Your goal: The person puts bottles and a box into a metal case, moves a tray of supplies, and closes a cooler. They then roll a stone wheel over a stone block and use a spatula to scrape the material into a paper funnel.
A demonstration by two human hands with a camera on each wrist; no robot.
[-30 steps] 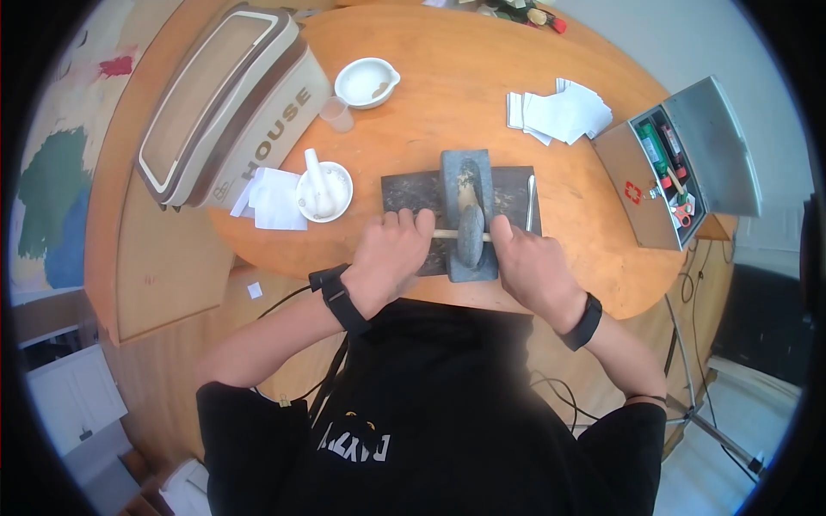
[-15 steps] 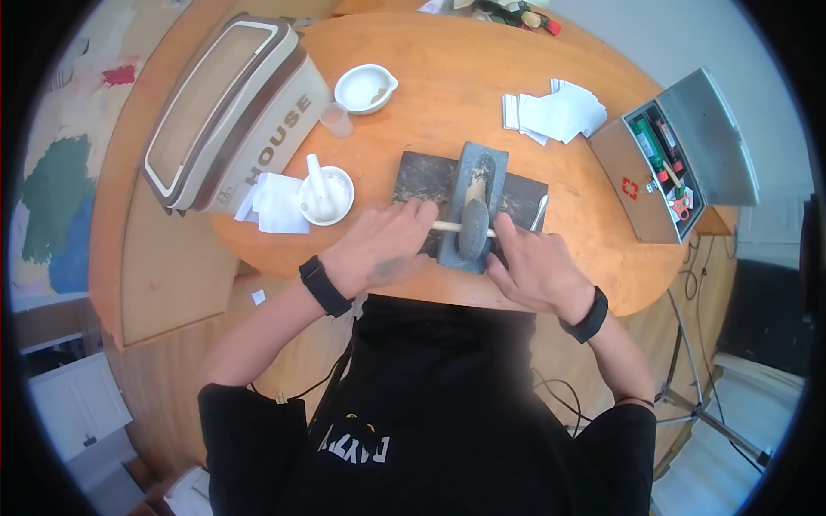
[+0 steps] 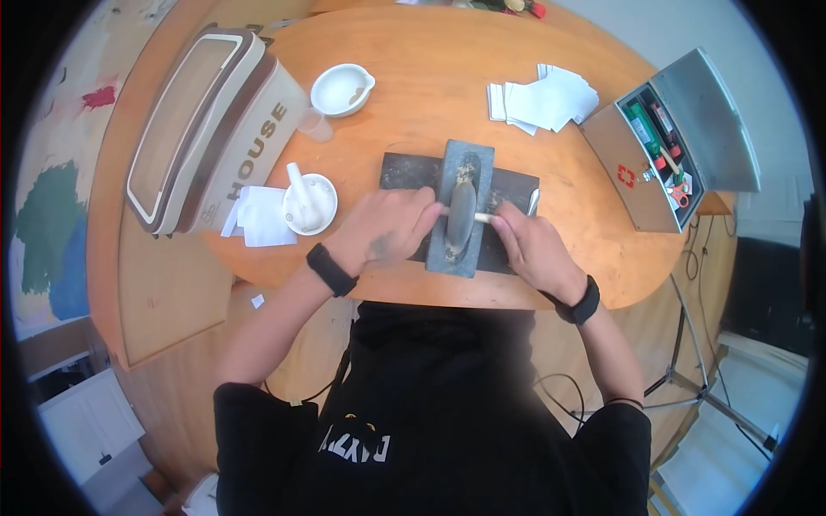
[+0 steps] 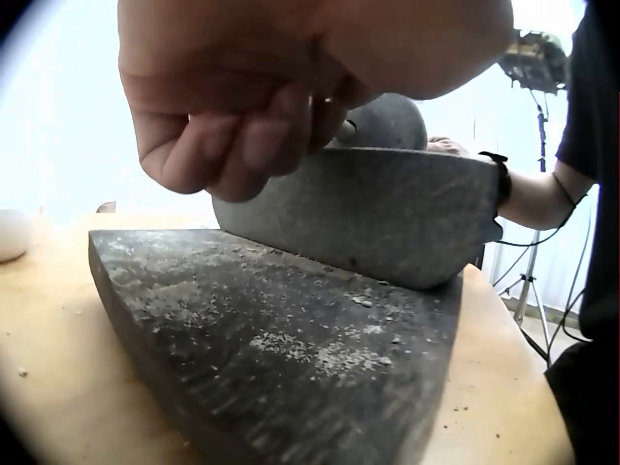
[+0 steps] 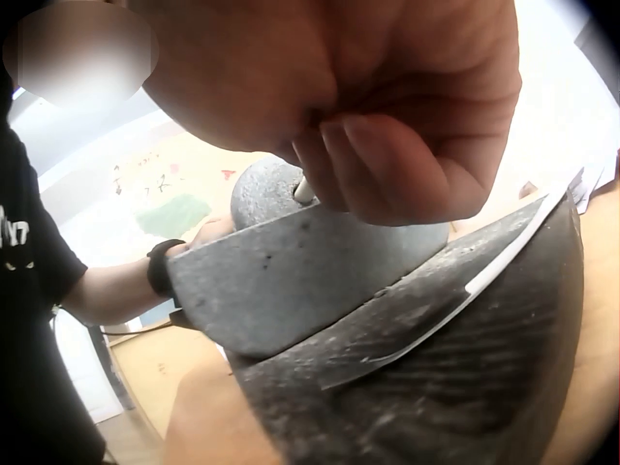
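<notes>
A grey stone grinding wheel (image 3: 462,215) stands upright in the groove of a long stone trough (image 3: 470,156). Its light wooden axle (image 3: 483,218) sticks out on both sides. My left hand (image 3: 383,228) grips the left end with fingers curled under, while my right hand (image 3: 538,249) holds the right end. Under the trough lies a dark slab (image 4: 271,320) strewn with pale crumbs and powder. Tan ground material shows in the groove at both ends of the wheel. A thin metal spatula (image 5: 484,276) rests along the slab's right side.
Left of the slab are a white mortar (image 3: 323,225) with its pestle (image 3: 297,183) and paper sheets (image 3: 267,219). Farther back stand a spouted white bowl (image 3: 331,84), a clear cup (image 3: 317,126) and a carrier marked HOUSE (image 3: 258,142). White papers (image 3: 551,99) and an open first-aid box (image 3: 624,168) are at right.
The wheel has rolled away from my body, toward the middle of the trough, with both hands on the axle. The trough turned slightly clockwise and stays a little slanted. The head view shifted somewhat.
</notes>
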